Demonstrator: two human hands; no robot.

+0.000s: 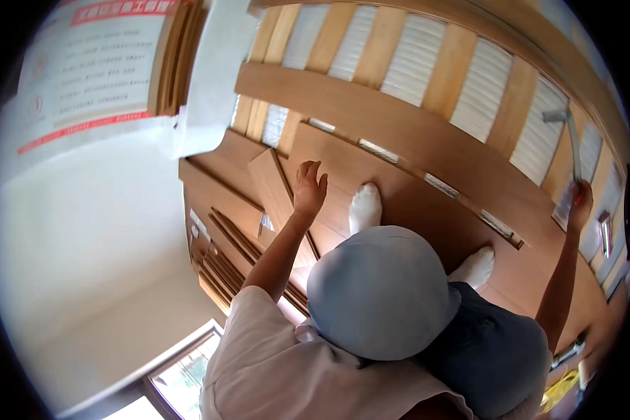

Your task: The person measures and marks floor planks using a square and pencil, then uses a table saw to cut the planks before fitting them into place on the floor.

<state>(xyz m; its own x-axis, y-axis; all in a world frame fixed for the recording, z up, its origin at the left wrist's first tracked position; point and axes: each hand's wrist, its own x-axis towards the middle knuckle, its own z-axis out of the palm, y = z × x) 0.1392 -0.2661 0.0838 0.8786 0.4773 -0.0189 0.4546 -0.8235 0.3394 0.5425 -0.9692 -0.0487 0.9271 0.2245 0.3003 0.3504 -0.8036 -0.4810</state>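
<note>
The wooden floor (407, 203) under you borders pale slats (379, 45) along its far edge. A loose plank (268, 175) lies toward the floor's left edge. Your hammer (575, 147) is at the slats, near the floor's right edge. Your right hand (581, 204) grasps its handle; your left hand (311, 190), released, fingers loosely bent, is near the plank.

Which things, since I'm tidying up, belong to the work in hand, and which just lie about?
Likely in use: hammer in right hand; brown boards underfoot; pale wooden battens.
Apparently lying about: yellow item, lower right; small shiny object, far right.
</note>
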